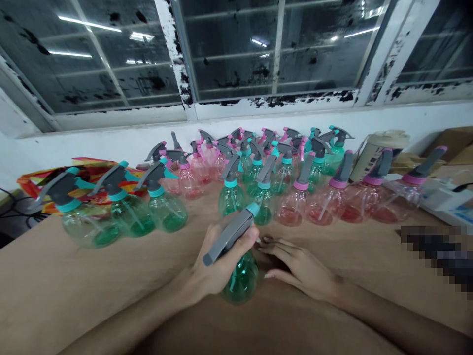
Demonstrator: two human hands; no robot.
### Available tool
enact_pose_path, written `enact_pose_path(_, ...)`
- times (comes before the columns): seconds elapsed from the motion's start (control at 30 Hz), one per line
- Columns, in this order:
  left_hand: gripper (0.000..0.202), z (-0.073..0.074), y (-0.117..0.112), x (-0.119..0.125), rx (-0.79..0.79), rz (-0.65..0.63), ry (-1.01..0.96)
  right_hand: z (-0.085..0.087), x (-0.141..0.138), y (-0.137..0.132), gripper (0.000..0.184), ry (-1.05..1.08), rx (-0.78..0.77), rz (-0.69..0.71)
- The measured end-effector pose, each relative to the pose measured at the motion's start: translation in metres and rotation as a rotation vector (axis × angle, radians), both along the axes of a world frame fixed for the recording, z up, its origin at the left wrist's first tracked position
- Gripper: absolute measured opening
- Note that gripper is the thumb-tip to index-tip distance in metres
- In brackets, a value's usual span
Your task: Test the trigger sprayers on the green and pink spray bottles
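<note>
My left hand [218,261] is wrapped round the neck of a green spray bottle [242,281] with a grey trigger head and teal nozzle. The bottle is at the near middle of the table, its head pointing away from me. My right hand [295,264] lies just right of that bottle, palm down, fingers stretched toward it and apparently holding nothing. Beyond the hands stand two green spray bottles [264,212] with teal collars. A row of pink spray bottles [290,214] continues to the right. Three more green spray bottles [168,212] stand to the left.
Several pink and green spray bottles [192,180] crowd the back of the table [155,266] by the wall. A red and yellow bag [92,167] lies back left. Back right are a beige container [380,148], a cardboard box [453,145] and a white power strip [445,195].
</note>
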State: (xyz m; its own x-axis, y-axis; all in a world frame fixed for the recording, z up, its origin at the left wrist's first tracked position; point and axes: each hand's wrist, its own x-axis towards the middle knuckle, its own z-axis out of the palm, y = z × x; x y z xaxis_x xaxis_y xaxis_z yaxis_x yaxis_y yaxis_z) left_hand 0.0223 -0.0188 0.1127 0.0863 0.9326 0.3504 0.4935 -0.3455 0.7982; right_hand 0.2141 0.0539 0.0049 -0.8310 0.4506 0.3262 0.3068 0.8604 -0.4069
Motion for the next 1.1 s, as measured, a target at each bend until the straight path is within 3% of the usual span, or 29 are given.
enact_pose_path(0.57, 0.032, -0.008, 0.002, 0.002, -0.065, 0.067, -0.052, 0.002, 0.000, -0.002, 0.043, 0.015, 0.001, -0.017)
enact_pose_path(0.83, 0.015, -0.005, 0.004, 0.003, -0.025, 0.063, 0.102, 0.004, 0.000, -0.002, 0.045, -0.030, -0.020, -0.016)
enact_pose_path(1.1, 0.016, 0.000, 0.005, 0.000, -0.025, 0.046, 0.054, 0.002, 0.001, -0.002, 0.044, 0.015, -0.005, -0.020)
